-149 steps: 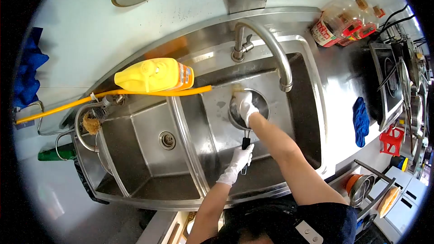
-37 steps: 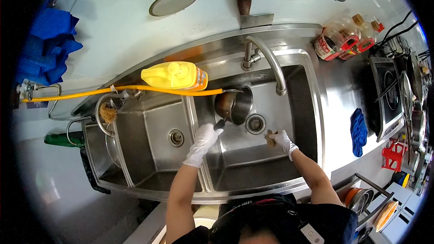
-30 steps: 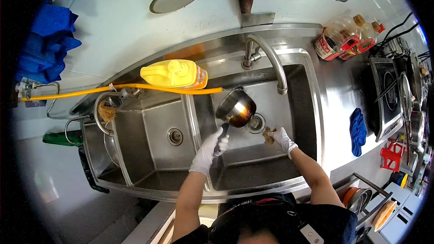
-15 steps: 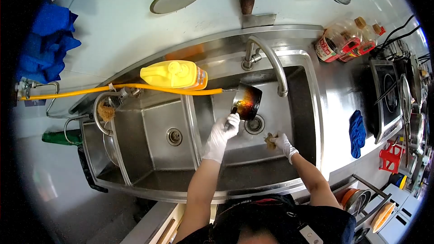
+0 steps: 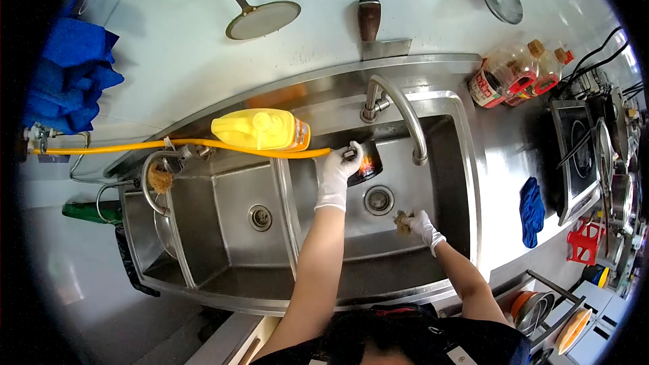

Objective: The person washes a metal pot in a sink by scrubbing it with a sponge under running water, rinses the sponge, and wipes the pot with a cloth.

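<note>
My left hand [image 5: 340, 170], in a white glove, is wrapped round the black handle of a small saucepan [image 5: 368, 164]. The pan is tilted inside the right basin of the steel sink [image 5: 446, 284], beside the end of a yellow hose [image 5: 257, 151]. Amber, burnt-looking patches show on its dark surface, and my glove hides part of it. My right hand [image 5: 426, 230], gloved too, pinches a brownish scrubbing pad [image 5: 403, 222] low in the same basin, right of the drain [image 5: 378, 200]. Pad and pan are apart.
A curved faucet [image 5: 404, 118] arches over the right basin. On the divider's back end stands a yellow jug [image 5: 260, 130]. A cleaver [image 5: 370, 27] is on the back wall. Plastic bottles [image 5: 503, 78], a blue cloth [image 5: 532, 213] and a cooktop [image 5: 578, 149] are to the right.
My left hand has carried the saucepan toward the back of the basin, and the glove now covers more of it. My right hand with the scrubbing pad stays nearly in place. The view has shifted slightly.
</note>
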A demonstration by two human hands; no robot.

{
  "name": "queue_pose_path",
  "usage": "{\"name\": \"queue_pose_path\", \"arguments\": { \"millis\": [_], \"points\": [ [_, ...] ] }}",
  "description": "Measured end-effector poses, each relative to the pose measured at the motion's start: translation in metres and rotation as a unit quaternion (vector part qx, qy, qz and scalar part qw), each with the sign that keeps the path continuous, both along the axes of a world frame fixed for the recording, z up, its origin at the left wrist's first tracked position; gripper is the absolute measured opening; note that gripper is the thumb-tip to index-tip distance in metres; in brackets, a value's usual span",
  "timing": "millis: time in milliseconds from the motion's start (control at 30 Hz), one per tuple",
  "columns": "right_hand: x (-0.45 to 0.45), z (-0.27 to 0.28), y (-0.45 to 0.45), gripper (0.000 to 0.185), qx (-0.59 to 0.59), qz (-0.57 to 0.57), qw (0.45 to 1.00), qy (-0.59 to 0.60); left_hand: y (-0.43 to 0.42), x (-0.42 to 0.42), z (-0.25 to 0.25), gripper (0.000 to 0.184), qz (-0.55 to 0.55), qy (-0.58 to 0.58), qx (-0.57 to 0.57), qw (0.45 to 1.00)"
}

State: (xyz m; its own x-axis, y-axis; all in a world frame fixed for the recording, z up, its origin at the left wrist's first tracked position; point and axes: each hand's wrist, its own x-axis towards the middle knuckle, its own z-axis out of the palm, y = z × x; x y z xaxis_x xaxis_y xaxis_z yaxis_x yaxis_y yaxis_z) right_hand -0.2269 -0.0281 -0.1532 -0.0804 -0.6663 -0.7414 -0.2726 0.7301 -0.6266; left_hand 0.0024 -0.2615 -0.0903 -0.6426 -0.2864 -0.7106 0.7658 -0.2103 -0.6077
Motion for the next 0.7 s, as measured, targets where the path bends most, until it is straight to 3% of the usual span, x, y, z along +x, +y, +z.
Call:
{"name": "queue_pose_path", "arguments": {
  "millis": [100,167,267,367,400,467,533,633,700],
  "points": [
    [0.001,-0.001,0.008,0.014,-0.019,0.031,0.999,0.028,0.014,0.003,-0.03,0.019,0.149,-0.01,-0.079,0.986],
    [-0.003,-0.01,0.012,0.015,-0.009,0.027,0.999,0.026,0.008,0.008,-0.049,0.02,0.157,-0.053,-0.045,0.985],
    [0.005,0.04,0.001,0.016,0.071,-0.083,0.985,-0.13,-0.001,0.015,-0.06,0.019,0.143,0.016,-0.01,0.99],
    [0.004,0.001,0.016,0.022,0.077,-0.011,0.997,-0.002,-0.002,0.013,-0.067,0.016,0.112,0.05,0.017,0.992],
    [0.008,0.014,0.011,0.022,0.079,-0.022,0.997,-0.017,0.005,0.004,-0.036,0.015,0.115,-0.013,0.01,0.993],
    [0.018,0.039,0.004,0.023,0.082,-0.045,0.994,-0.05,0.004,0.002,-0.031,0.014,0.084,0.009,0.016,0.996],
    [0.019,0.017,0.008,0.024,0.054,0.01,0.999,-0.004,0.001,0.0,-0.027,0.014,0.054,0.033,0.045,0.997],
    [0.02,0.02,0.004,0.025,0.046,0.061,0.996,0.045,0.016,-0.001,-0.029,0.014,0.082,-0.012,-0.037,0.996],
    [0.018,0.022,0.0,0.023,0.042,0.066,0.996,0.041,0.03,-0.004,-0.009,0.018,-0.069,-0.001,-0.036,0.997]
  ]
}}
